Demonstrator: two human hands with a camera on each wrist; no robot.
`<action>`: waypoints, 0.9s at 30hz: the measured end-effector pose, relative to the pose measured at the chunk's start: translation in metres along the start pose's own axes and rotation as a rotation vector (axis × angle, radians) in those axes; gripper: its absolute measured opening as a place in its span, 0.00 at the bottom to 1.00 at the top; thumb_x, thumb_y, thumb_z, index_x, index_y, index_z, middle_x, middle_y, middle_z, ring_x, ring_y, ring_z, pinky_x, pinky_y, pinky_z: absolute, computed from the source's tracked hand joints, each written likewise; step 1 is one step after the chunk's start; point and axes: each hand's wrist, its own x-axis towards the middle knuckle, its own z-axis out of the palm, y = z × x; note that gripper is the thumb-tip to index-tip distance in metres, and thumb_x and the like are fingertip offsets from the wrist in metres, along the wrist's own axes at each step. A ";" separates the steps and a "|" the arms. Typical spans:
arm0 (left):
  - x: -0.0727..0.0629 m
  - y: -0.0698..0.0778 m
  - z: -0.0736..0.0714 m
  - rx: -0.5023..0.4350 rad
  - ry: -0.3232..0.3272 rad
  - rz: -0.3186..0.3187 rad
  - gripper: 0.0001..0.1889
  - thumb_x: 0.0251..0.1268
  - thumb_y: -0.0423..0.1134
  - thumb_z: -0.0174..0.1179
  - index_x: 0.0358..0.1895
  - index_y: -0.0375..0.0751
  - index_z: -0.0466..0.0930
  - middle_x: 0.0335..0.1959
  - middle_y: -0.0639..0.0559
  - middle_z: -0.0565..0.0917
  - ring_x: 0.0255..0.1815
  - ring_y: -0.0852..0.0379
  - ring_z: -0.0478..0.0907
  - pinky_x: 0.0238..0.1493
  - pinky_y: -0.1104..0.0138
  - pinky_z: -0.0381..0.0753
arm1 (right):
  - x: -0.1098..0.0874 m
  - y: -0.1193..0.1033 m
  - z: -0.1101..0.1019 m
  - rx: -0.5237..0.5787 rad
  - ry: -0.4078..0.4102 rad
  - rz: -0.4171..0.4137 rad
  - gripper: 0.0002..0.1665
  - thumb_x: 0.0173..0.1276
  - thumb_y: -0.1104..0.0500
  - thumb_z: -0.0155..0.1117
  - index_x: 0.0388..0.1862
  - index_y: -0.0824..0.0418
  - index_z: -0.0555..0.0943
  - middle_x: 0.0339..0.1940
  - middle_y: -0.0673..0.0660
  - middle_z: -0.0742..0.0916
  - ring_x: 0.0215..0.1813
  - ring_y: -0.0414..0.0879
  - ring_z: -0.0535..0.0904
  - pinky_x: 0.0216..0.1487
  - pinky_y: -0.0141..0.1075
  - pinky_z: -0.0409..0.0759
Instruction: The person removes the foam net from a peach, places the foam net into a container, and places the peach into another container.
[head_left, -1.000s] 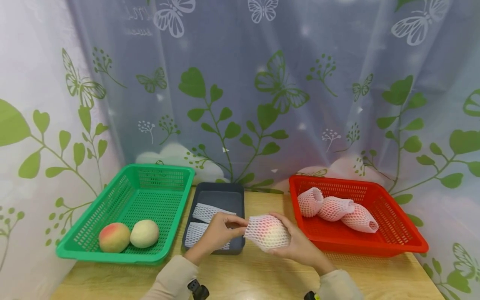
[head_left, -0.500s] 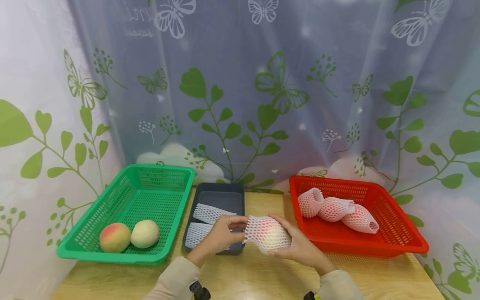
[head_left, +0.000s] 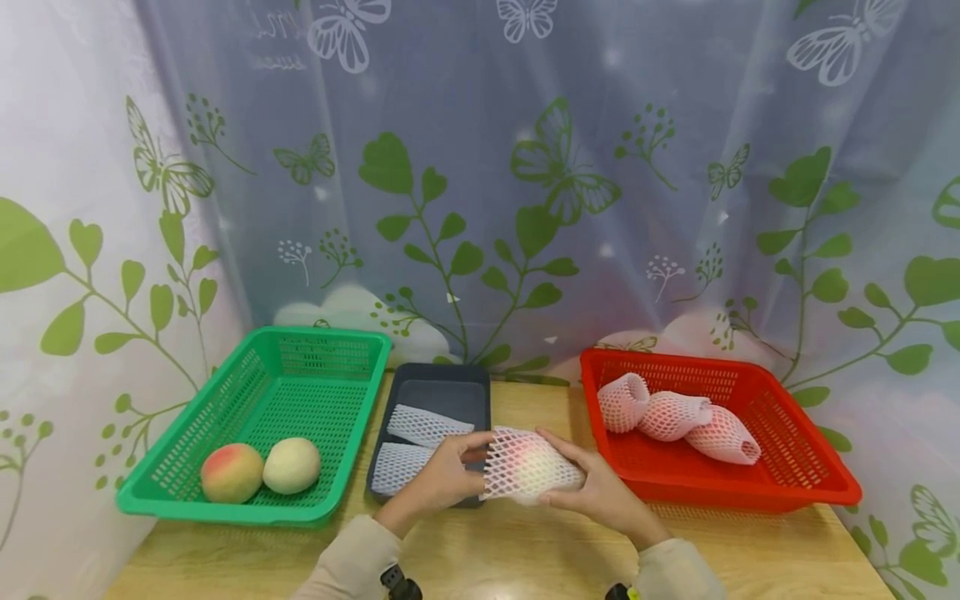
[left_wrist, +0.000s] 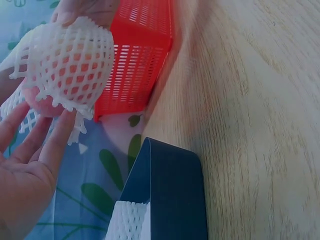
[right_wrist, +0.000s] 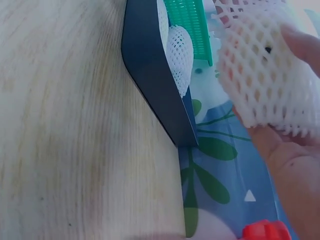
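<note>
A peach (head_left: 534,469) with a pink blush is inside a white foam net sleeve (head_left: 501,465), which my two hands hold above the table. My right hand (head_left: 607,493) grips the covered peach from the right, thumb and fingers on opposite sides. My left hand (head_left: 444,475) holds the sleeve's open left end, its thumb and fingers apart. In the left wrist view, bare pink peach skin (left_wrist: 44,104) shows below the net's ragged rim, with the left fingertips (left_wrist: 64,122) at that rim. The right wrist view shows the net sleeve (right_wrist: 265,70) stretched around the fruit.
Two bare peaches (head_left: 291,466) lie in the green basket (head_left: 375,392) at left. A dark tray (head_left: 442,373) with flat foam sleeves (head_left: 401,468) stands behind my left hand. At right, a red basket (head_left: 795,492) holds several net-wrapped peaches (head_left: 671,416). A patterned curtain hangs behind.
My left hand's thumb and fingers have moved farther apart at the sleeve's open end, and that end looks wider. My right hand keeps its grip on the peach.
</note>
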 end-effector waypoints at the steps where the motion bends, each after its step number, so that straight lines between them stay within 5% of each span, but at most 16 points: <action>1: 0.000 0.000 0.000 0.013 0.003 0.000 0.36 0.45 0.22 0.56 0.66 0.31 0.68 0.64 0.34 0.71 0.62 0.34 0.70 0.41 0.64 0.81 | 0.000 0.000 0.000 0.026 0.004 -0.015 0.47 0.54 0.58 0.76 0.73 0.49 0.65 0.69 0.59 0.72 0.59 0.45 0.74 0.56 0.28 0.74; 6: -0.002 -0.001 0.000 0.021 0.036 -0.013 0.41 0.38 0.20 0.51 0.68 0.28 0.63 0.67 0.30 0.66 0.62 0.34 0.69 0.39 0.66 0.80 | 0.002 0.003 0.003 0.161 0.028 -0.060 0.43 0.58 0.64 0.72 0.72 0.57 0.66 0.67 0.67 0.73 0.56 0.42 0.77 0.52 0.32 0.80; 11: -0.002 -0.003 0.001 0.013 0.075 -0.006 0.42 0.33 0.17 0.49 0.67 0.24 0.63 0.60 0.30 0.71 0.53 0.43 0.75 0.37 0.69 0.80 | 0.003 0.005 0.006 0.242 0.029 -0.070 0.39 0.60 0.67 0.68 0.71 0.62 0.66 0.67 0.67 0.73 0.56 0.43 0.78 0.51 0.35 0.81; 16: -0.002 -0.005 0.001 -0.002 0.065 0.043 0.39 0.35 0.16 0.49 0.64 0.24 0.67 0.52 0.36 0.77 0.48 0.52 0.76 0.41 0.69 0.80 | 0.003 0.007 0.007 0.290 0.039 -0.065 0.35 0.62 0.68 0.67 0.68 0.66 0.69 0.64 0.62 0.77 0.54 0.43 0.80 0.51 0.35 0.81; 22: -0.003 -0.008 -0.001 -0.032 0.039 0.092 0.32 0.45 0.21 0.63 0.61 0.27 0.71 0.49 0.39 0.78 0.46 0.53 0.78 0.48 0.61 0.82 | 0.004 0.010 0.010 0.386 0.061 -0.067 0.29 0.63 0.70 0.64 0.64 0.72 0.71 0.56 0.48 0.84 0.53 0.41 0.81 0.51 0.35 0.81; 27: -0.005 -0.009 -0.003 -0.019 0.057 0.105 0.33 0.43 0.22 0.64 0.60 0.24 0.70 0.49 0.36 0.79 0.44 0.56 0.78 0.46 0.65 0.82 | 0.004 0.011 0.012 0.426 0.107 -0.091 0.21 0.64 0.70 0.63 0.57 0.65 0.81 0.47 0.46 0.87 0.47 0.38 0.83 0.46 0.31 0.82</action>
